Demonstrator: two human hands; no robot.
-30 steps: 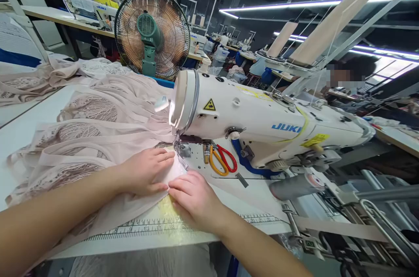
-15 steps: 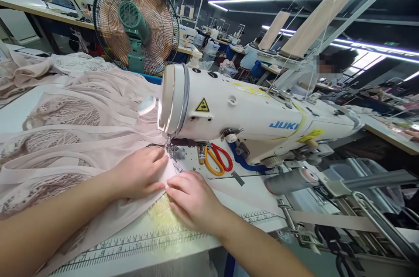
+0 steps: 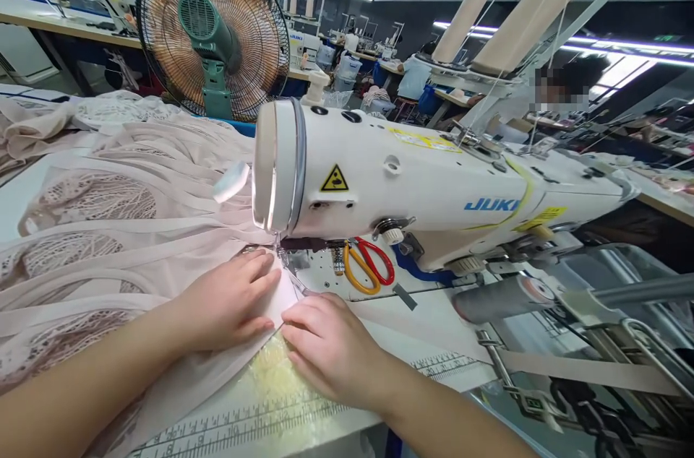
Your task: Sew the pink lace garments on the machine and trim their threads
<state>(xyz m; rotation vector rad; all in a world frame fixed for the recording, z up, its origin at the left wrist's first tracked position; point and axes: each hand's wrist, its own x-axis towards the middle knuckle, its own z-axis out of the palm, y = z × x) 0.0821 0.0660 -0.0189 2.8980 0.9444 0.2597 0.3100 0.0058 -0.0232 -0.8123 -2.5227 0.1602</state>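
My left hand (image 3: 230, 303) lies flat on pale pink fabric (image 3: 135, 227), fingers together, pressing it down just left of the presser foot (image 3: 285, 266) of a white JUKI sewing machine (image 3: 412, 187). Beside it, my right hand (image 3: 330, 346) presses flat on the fabric's edge in front of the needle, fingertips almost touching the left hand. The cloth, with lace panels and straps, spreads away to the left over the white table (image 3: 434, 313). A ruler strip (image 3: 260, 425) runs along the table's front edge.
Scissors (image 3: 369, 266) with yellow and red handles lie under the machine arm. A green fan (image 3: 211, 32) stands behind the fabric. Thread cones (image 3: 460, 24) rise at the back right. Another person (image 3: 564, 93) sits beyond the machine. A beige strap (image 3: 585, 371) runs at lower right.
The view has drifted right and closer to the machine. Both hands stay flat on the fabric by the needle, shifted slightly with the cloth.
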